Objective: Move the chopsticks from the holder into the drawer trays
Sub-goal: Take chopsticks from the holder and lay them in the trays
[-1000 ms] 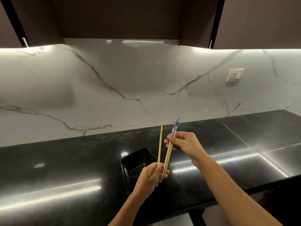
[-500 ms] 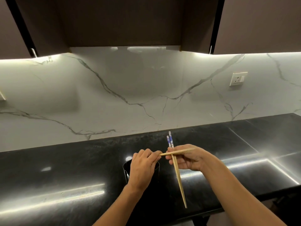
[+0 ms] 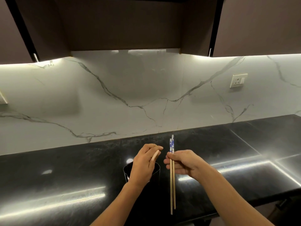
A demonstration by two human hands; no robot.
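Over a glossy black counter [image 3: 65, 173], the right hand [image 3: 185, 162] pinches two blue-topped chopsticks [image 3: 172, 176] upright. The left hand [image 3: 143, 162], curled around one plain chopstick [image 3: 155, 155], covers the black holder [image 3: 156, 170]. Behind rise a white marble wall [image 3: 114, 88], a socket [image 3: 238, 80] and dark cabinets [image 3: 123, 23].

Both forearms reach in from about 6 o'clock toward 12. The left hand [image 3: 143, 163] is curled, back facing up, fingers pinched closed around a thin stick. The right hand [image 3: 184, 162], at its 3 o'clock and just beside it, turns palm leftward, thumb and fingers clamped on a pair of sticks.
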